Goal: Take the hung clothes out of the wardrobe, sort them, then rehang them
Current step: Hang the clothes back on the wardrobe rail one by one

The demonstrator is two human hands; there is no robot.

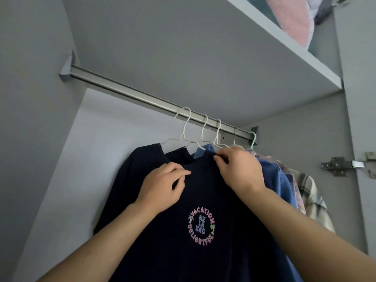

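Inside a pale grey wardrobe, a metal hanging rail (142,95) runs from upper left down to the right. Its left stretch is bare; several white wire hangers (186,127) and one mint green hanger (253,140) hook over its right end. A dark navy T-shirt (142,159) hangs furthest left. In front, a second navy T-shirt (203,251) bears a round pastel print reading "VACATION RELAXED DELIGHTFUL". The left hand (162,186) pinches this shirt's fabric near the neckline between thumb and fingers. The right hand (238,169) pinches the shirt at the collar's right side, fingers curled. Just behind hangs a blue shirt (278,180), then a pale plaid shirt (309,192). Further right, a metal door hinge (341,163) sits on the side panel. Above, a shelf (295,55) holds folded pink fabric (291,19).
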